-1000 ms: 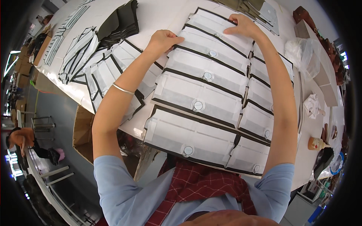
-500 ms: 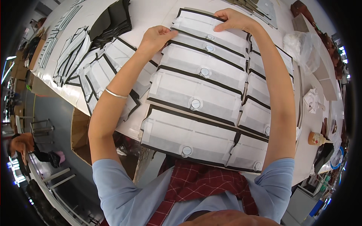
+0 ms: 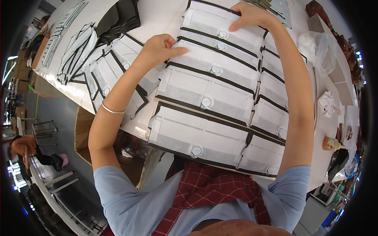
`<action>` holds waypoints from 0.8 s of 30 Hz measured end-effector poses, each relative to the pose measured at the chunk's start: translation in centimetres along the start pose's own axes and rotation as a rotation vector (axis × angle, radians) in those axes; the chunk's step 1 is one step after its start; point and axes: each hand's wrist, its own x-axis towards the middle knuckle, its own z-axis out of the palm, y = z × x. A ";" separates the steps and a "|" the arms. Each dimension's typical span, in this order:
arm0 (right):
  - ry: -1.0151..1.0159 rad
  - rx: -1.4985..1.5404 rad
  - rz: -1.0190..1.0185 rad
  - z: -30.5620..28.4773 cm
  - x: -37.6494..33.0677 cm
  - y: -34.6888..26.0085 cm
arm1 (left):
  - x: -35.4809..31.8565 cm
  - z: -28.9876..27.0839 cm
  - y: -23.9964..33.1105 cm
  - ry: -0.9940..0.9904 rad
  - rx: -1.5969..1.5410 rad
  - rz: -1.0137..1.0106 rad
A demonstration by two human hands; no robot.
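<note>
Pinching the farthest panel [image 3: 208, 16] of the left column, the right hand [image 3: 252, 16] has its thumb on the white face and its fingers over the black far edge. This panel lies at the far end of the surface's [image 3: 161, 15] row of overlapping white panels, its round clear disc near its near edge. Farther left, the left hand [image 3: 156, 49] rests its thumb on the left end of a nearer panel [image 3: 220, 59], fingers curled; whether it grips anything I cannot tell. A second column of panels [image 3: 271, 114] lies just right of the first, partly behind the right forearm. To the left sit a fanned pile of black-edged pieces [image 3: 112, 74] and, beyond it, a dark stack [image 3: 120, 21]; to the right, a clear plastic bag [image 3: 321, 51] and an orange bottle [image 3: 330, 144].
</note>
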 end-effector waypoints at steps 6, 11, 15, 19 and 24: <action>-0.099 0.561 -0.010 -3.1 -2.7 -0.1 | -1.7 -0.9 0.3 -0.122 -0.194 -0.134; -0.203 0.417 0.015 0.0 -1.5 0.2 | -2.5 -1.0 0.0 -0.088 -0.193 -0.064; -0.135 0.248 0.035 2.2 -0.8 -0.2 | -1.9 -0.6 0.8 -0.087 -0.218 -0.136; -0.173 0.212 0.055 2.5 -0.6 -1.7 | -1.5 0.3 0.3 0.033 -0.115 -0.074; -0.137 0.213 0.066 3.5 -0.5 -1.3 | -0.9 1.1 -0.9 0.182 0.004 0.105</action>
